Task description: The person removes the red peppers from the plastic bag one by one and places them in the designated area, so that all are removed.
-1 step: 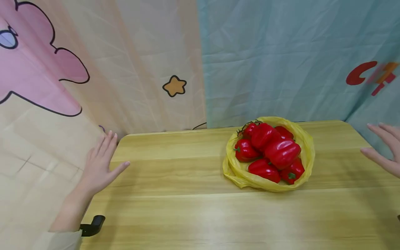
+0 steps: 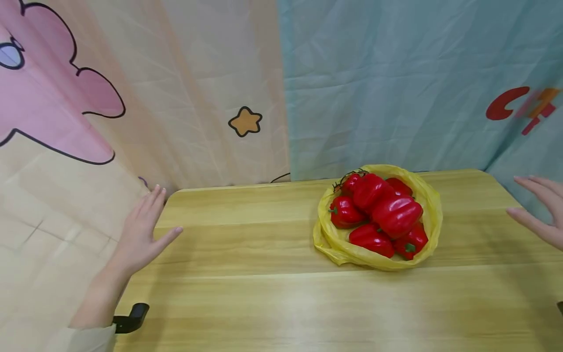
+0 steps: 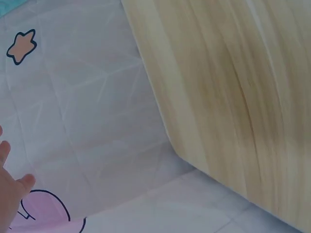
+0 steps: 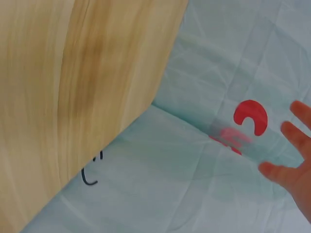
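Note:
My left hand (image 2: pixel 141 232) is raised at the table's left edge, fingers straight and thumb spread, holding nothing. At the far right of the head view, my right hand (image 2: pixel 543 208) hovers with its fingers extended, partly cut off by the frame. Between the hands, nearer the right one, a yellow plastic bag (image 2: pixel 433 234) with its rim rolled open sits on the table. Several glossy red bell peppers (image 2: pixel 397 215) are heaped inside it, some with green stems. A dark, thin stalk (image 2: pixel 349 177) shows at the bag's back left. Both hands are apart from the bag.
The light wooden table (image 2: pixel 246 303) has rounded far corners. Behind it hangs a curtain (image 2: pixel 198 98), beige on the left and blue-green on the right, with cartoon prints. A black strap (image 2: pixel 132 319) is on my left wrist.

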The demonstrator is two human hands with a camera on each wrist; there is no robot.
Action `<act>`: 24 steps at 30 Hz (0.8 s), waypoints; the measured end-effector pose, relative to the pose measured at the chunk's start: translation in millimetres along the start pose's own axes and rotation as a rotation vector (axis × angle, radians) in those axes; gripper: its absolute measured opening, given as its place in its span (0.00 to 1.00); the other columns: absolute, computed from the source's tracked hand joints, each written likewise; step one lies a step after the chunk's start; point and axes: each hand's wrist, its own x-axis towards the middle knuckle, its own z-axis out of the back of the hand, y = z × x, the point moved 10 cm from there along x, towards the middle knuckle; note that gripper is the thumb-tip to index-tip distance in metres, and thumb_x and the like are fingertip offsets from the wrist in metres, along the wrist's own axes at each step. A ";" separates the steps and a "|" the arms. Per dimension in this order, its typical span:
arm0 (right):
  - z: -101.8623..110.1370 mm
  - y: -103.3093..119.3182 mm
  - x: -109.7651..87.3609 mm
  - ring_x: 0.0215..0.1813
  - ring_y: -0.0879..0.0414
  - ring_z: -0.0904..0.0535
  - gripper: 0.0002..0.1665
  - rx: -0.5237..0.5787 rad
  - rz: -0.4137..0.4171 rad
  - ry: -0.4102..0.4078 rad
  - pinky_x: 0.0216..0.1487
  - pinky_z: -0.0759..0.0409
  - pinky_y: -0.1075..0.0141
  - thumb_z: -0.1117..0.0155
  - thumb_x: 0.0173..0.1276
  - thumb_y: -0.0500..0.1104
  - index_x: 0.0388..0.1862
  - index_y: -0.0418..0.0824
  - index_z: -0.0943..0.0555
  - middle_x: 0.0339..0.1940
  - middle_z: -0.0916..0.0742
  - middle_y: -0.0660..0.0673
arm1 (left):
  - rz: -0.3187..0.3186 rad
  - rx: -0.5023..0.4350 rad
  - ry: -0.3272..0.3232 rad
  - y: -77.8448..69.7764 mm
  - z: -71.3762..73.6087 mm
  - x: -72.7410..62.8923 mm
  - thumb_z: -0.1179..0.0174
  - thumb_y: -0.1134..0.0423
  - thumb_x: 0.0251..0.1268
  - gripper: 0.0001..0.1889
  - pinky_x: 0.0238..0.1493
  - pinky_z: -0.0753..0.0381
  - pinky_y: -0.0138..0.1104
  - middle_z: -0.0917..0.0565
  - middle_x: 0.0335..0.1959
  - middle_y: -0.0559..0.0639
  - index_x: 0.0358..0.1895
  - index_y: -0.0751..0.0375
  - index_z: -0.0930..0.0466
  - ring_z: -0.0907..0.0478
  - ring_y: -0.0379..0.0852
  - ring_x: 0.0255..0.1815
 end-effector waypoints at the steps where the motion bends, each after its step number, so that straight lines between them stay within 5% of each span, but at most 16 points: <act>1: -4.3 -8.7 -0.5 0.68 0.32 0.45 0.39 0.043 -0.129 0.029 0.68 0.53 0.43 0.43 0.68 0.51 0.71 0.35 0.42 0.66 0.36 0.24 | -0.008 -0.062 -0.023 -2.7 1.2 1.7 0.38 0.57 0.60 0.40 0.63 0.58 0.64 0.50 0.73 0.61 0.72 0.61 0.49 0.57 0.63 0.72; 3: -10.9 -11.1 2.2 0.61 0.27 0.40 0.35 0.108 -0.193 0.063 0.63 0.49 0.37 0.43 0.68 0.45 0.67 0.28 0.39 0.61 0.34 0.20 | -0.012 -0.167 -0.046 -7.3 0.8 4.7 0.36 0.63 0.56 0.38 0.61 0.54 0.65 0.46 0.72 0.61 0.70 0.59 0.42 0.51 0.65 0.70; 5: -17.1 -13.0 3.9 0.55 0.43 0.31 0.32 0.181 -0.247 0.082 0.59 0.40 0.41 0.44 0.69 0.43 0.65 0.25 0.37 0.58 0.31 0.21 | -0.002 -0.231 -0.056 -10.7 -1.5 7.8 0.34 0.67 0.54 0.36 0.59 0.51 0.66 0.43 0.71 0.60 0.68 0.57 0.38 0.48 0.65 0.69; 7: -23.3 -15.8 5.0 0.47 0.63 0.30 0.31 0.252 -0.300 0.109 0.53 0.31 0.58 0.44 0.69 0.44 0.64 0.25 0.35 0.55 0.24 0.36 | 0.010 -0.258 -0.057 -14.0 -5.1 11.7 0.34 0.68 0.54 0.34 0.58 0.48 0.65 0.40 0.69 0.60 0.67 0.58 0.36 0.46 0.64 0.67; 10: -34.8 -17.6 6.2 0.38 0.84 0.40 0.31 0.350 -0.368 0.186 0.34 0.33 0.79 0.43 0.69 0.46 0.64 0.28 0.34 0.44 0.26 0.63 | 0.039 -0.291 -0.040 -17.6 -13.9 17.5 0.35 0.67 0.56 0.33 0.59 0.44 0.61 0.37 0.66 0.60 0.66 0.60 0.36 0.43 0.62 0.66; 12: -43.4 -14.1 8.1 0.36 0.85 0.36 0.31 0.399 -0.372 0.260 0.28 0.35 0.82 0.43 0.69 0.47 0.63 0.29 0.34 0.39 0.32 0.76 | 0.056 -0.325 -0.016 -21.2 -22.1 20.7 0.36 0.66 0.57 0.33 0.60 0.43 0.59 0.36 0.66 0.60 0.67 0.61 0.38 0.42 0.60 0.66; 17: -66.7 1.4 12.7 0.37 0.79 0.27 0.26 0.528 -0.337 0.416 0.31 0.23 0.74 0.44 0.70 0.45 0.62 0.34 0.33 0.41 0.29 0.75 | 0.068 -0.398 0.017 -33.7 -42.7 29.5 0.36 0.64 0.58 0.33 0.59 0.41 0.57 0.35 0.65 0.57 0.67 0.59 0.38 0.41 0.58 0.65; 21: -78.2 9.6 15.9 0.39 0.74 0.23 0.17 0.677 -0.329 0.429 0.32 0.20 0.71 0.45 0.70 0.39 0.56 0.51 0.29 0.42 0.25 0.70 | 0.064 -0.461 -0.007 -44.8 -56.2 38.3 0.35 0.64 0.57 0.32 0.58 0.38 0.55 0.33 0.64 0.54 0.66 0.56 0.35 0.39 0.54 0.63; 24: -85.0 12.2 17.7 0.40 0.70 0.21 0.20 0.794 -0.342 0.425 0.34 0.20 0.71 0.46 0.69 0.35 0.51 0.61 0.28 0.43 0.23 0.69 | 0.058 -0.508 -0.006 -57.8 -69.2 44.5 0.34 0.65 0.56 0.32 0.57 0.36 0.52 0.32 0.63 0.54 0.65 0.56 0.34 0.38 0.53 0.62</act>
